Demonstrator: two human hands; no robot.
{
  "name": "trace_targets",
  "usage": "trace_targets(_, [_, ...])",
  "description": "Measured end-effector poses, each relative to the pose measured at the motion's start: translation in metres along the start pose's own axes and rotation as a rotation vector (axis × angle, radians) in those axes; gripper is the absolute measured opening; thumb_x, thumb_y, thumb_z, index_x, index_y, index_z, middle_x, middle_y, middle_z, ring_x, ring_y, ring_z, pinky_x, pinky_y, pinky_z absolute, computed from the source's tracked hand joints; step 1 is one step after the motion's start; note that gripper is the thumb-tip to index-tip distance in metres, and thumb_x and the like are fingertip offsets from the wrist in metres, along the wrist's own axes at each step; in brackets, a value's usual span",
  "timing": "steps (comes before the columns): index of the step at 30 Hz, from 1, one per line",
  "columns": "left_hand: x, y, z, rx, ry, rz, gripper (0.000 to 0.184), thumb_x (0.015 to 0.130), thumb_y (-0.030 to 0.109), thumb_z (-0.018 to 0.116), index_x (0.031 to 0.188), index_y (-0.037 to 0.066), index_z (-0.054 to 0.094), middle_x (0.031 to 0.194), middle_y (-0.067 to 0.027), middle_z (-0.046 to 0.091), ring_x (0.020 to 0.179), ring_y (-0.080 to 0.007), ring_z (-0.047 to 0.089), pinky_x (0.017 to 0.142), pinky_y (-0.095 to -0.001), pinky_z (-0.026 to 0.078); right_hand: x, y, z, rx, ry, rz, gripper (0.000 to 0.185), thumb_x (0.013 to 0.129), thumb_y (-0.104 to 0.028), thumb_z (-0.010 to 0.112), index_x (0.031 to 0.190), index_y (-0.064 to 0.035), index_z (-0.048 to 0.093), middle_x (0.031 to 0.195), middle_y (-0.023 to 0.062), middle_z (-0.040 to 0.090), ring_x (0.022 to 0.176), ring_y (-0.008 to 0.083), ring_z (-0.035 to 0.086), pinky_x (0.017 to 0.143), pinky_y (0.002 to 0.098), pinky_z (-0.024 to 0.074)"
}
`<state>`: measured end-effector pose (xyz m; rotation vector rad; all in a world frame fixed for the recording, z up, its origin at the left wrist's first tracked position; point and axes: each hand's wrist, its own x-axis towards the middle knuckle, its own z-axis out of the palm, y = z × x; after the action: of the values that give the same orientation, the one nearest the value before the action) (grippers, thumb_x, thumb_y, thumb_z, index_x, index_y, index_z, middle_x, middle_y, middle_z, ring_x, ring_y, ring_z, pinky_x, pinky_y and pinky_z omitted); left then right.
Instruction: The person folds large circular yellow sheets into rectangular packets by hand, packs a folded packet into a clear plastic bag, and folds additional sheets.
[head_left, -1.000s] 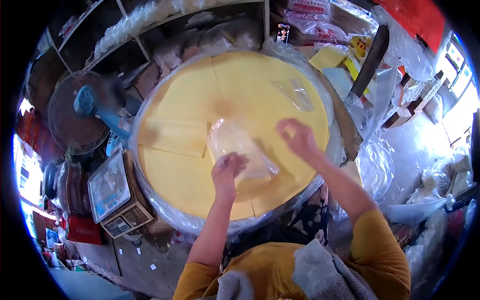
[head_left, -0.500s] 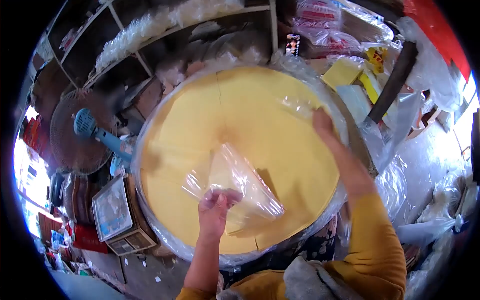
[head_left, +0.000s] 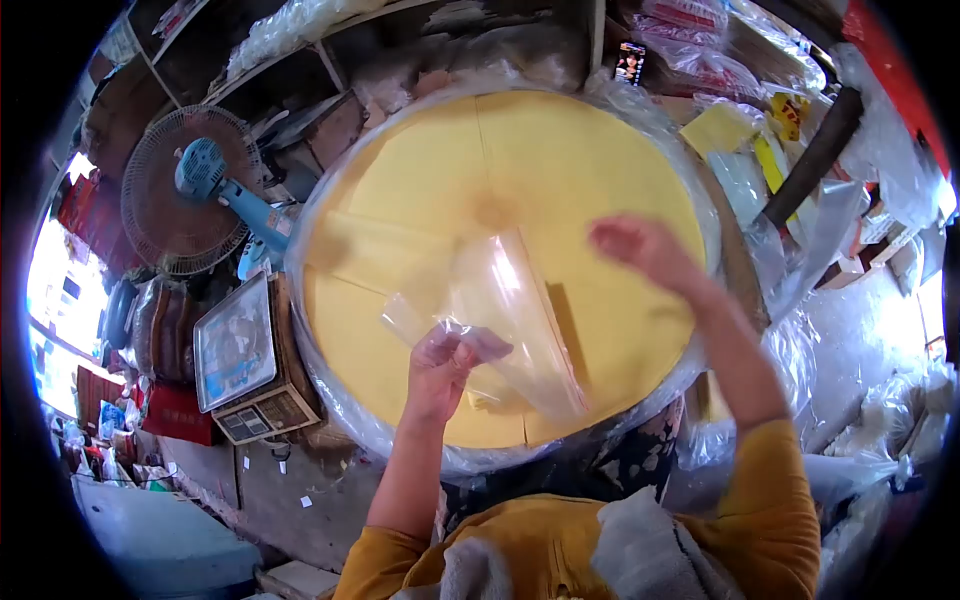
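My left hand (head_left: 447,375) is closed on a clear plastic bag (head_left: 515,300), gripping it near its lower left corner. The bag stands tilted above the round yellow tabletop (head_left: 580,150), wide and shiny, with a long edge slanting down to the right. Past the bag, my right hand (head_left: 640,250) hovers over the right half of the tabletop, apart from the bag. Motion smears its fingers, and I cannot make out whether anything is in them. A small yellow piece (head_left: 485,398) shows under the bag.
Clear plastic wraps the table's rim (head_left: 305,355). A blue fan (head_left: 205,170) and a box with a metal tray (head_left: 235,340) stand at left. A lit phone (head_left: 629,62) is propped at the back. Plastic packs (head_left: 690,50) and a dark bar (head_left: 815,155) are at right.
The view has shifted, so the table appears higher and farther right. My right hand has come inward from the table's right edge. A clear plastic piece beside it earlier no longer shows there.
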<state>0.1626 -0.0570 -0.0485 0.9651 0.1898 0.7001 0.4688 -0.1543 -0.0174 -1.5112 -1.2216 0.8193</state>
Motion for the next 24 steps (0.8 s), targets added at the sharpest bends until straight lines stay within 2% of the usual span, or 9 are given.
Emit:
trace_targets(3, [-0.014,0.01,0.009,0.117,0.04,0.001,0.013,0.085,0.011,0.064,0.092,0.002,0.059,0.092,-0.0151,0.066,0.091,-0.028,0.063,0.086,-0.0424,0.049,-0.046,-0.046,0.081,0.191,-0.174,0.042,0.023,0.084,-0.009,0.067,0.104,-0.0011,0.061,0.09,0.003,0.063,0.085,0.01,0.059,0.08,0.0248,0.0482])
trace_targets(6, [-0.036,0.021,0.004,0.234,0.136,-0.012,0.01,0.084,0.009,0.065,0.088,0.003,0.058,0.082,-0.0107,0.065,0.079,-0.0225,0.064,0.076,-0.0344,0.05,-0.066,-0.046,0.111,0.292,-0.124,0.126,0.022,0.082,-0.02,0.071,0.09,-0.0004,0.064,0.076,0.0028,0.063,0.07,0.0079,0.059,0.066,0.0225,0.0487])
trace_targets(13, [-0.083,0.041,-0.027,0.342,0.527,0.035,0.018,0.079,0.003,0.069,0.077,0.007,0.052,0.064,-0.0006,0.053,0.052,-0.0129,0.052,0.053,-0.0266,0.044,-0.098,-0.047,0.142,0.116,-0.002,0.236,0.022,0.083,-0.021,0.069,0.078,-0.001,0.061,0.068,0.0013,0.06,0.061,0.0064,0.054,0.058,0.0217,0.0461])
trace_targets(14, [-0.089,0.04,-0.047,0.365,0.486,-0.013,0.018,0.078,0.004,0.07,0.084,0.005,0.053,0.071,-0.0009,0.054,0.059,-0.0121,0.053,0.057,-0.0266,0.044,-0.101,-0.04,0.15,0.152,-0.004,0.231,0.023,0.083,-0.021,0.069,0.077,-0.001,0.061,0.067,0.0012,0.06,0.06,0.0063,0.054,0.057,0.0218,0.0457])
trace_targets(17, [-0.088,0.028,-0.064,1.082,0.662,0.137,0.024,0.078,0.006,0.07,0.095,0.002,0.053,0.081,-0.0047,0.056,0.072,-0.0169,0.056,0.064,-0.0289,0.045,-0.107,-0.023,0.172,0.192,0.001,0.196,0.024,0.084,-0.023,0.069,0.077,-0.0008,0.06,0.065,0.0015,0.059,0.059,0.0066,0.053,0.056,0.023,0.045])
trace_targets(18, [-0.086,0.03,-0.049,1.559,0.661,0.499,0.034,0.077,0.008,0.071,0.104,0.001,0.051,0.09,-0.0093,0.056,0.081,-0.0233,0.056,0.072,-0.032,0.045,-0.109,-0.019,0.179,0.194,0.006,0.183,0.025,0.084,-0.023,0.068,0.078,-0.0007,0.06,0.064,0.0017,0.059,0.058,0.0068,0.053,0.056,0.0237,0.0449])
trace_targets(21, [-0.087,0.025,-0.022,1.538,0.369,0.601,0.032,0.078,0.01,0.069,0.104,0.001,0.053,0.089,-0.0124,0.057,0.083,-0.0276,0.056,0.076,-0.0341,0.045,-0.114,-0.011,0.198,-0.04,0.069,0.106,0.026,0.083,-0.026,0.068,0.08,-0.0013,0.059,0.065,0.0037,0.059,0.059,0.0087,0.054,0.057,0.0268,0.0457])
trace_targets(23, [-0.092,0.017,0.003,0.982,0.141,-0.078,0.022,0.084,0.018,0.067,0.089,-0.002,0.059,0.08,-0.0084,0.062,0.073,-0.0165,0.059,0.066,-0.0291,0.047,-0.117,-0.017,0.206,-0.057,0.017,0.092,0.018,0.083,-0.018,0.067,0.082,-0.0022,0.06,0.067,0.0028,0.059,0.062,0.0089,0.054,0.059,0.0263,0.0458])
trace_targets(24, [-0.091,0.008,0.004,0.914,0.108,-0.135,0.022,0.085,0.019,0.066,0.086,-0.002,0.059,0.075,-0.0069,0.062,0.069,-0.0137,0.058,0.062,-0.027,0.046,-0.12,-0.02,0.209,-0.063,-0.009,0.087,0.013,0.083,-0.015,0.066,0.083,-0.0026,0.06,0.068,0.0024,0.059,0.063,0.009,0.054,0.06,0.026,0.0458])
